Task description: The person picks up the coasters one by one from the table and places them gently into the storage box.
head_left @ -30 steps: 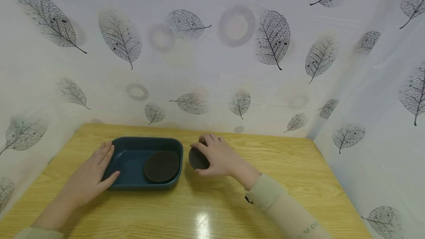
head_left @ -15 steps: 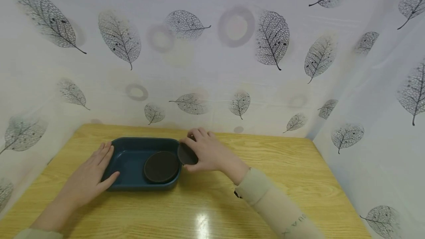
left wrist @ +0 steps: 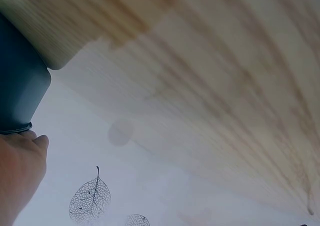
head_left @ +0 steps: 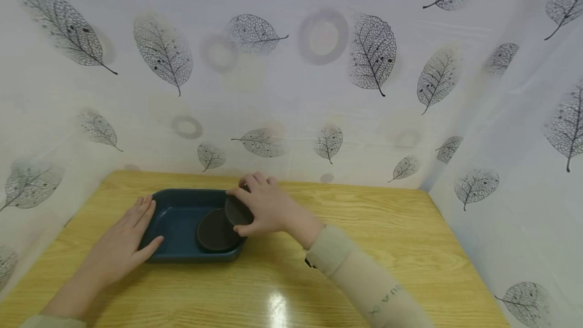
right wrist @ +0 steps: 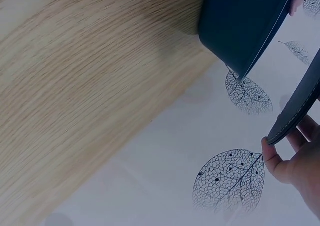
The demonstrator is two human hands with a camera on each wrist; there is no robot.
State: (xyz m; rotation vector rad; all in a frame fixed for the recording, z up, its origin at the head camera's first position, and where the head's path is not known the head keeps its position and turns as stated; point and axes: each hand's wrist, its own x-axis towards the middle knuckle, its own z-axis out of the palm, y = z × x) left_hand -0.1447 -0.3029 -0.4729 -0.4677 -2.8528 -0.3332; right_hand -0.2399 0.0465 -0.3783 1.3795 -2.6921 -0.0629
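A dark blue rectangular tray [head_left: 182, 256] with rounded corners sits on the table, its left side under my left hand [head_left: 119, 244]. That hand's fingers lie straight along the rim, with the thumb pointing over the tray. A round black coaster [head_left: 215, 233] lies flat in the tray's right part. My right hand [head_left: 271, 209] pinches a second black coaster [head_left: 238, 212] by its edges, tilted above the tray's right end and overlapping the first. Stitching along the edge of the held coaster [right wrist: 300, 105] shows in the right wrist view, where the tray [right wrist: 245, 30] stands beyond it.
The wooden table [head_left: 364, 247] reaches back to a white leaf-patterned curtain [head_left: 291, 90], which also hangs along both sides. A bright light reflection shows on the tabletop near the front.
My right hand has carried the held coaster leftward, from beside the tray to over its right end. The left hand, the tray and the coaster inside stay in place.
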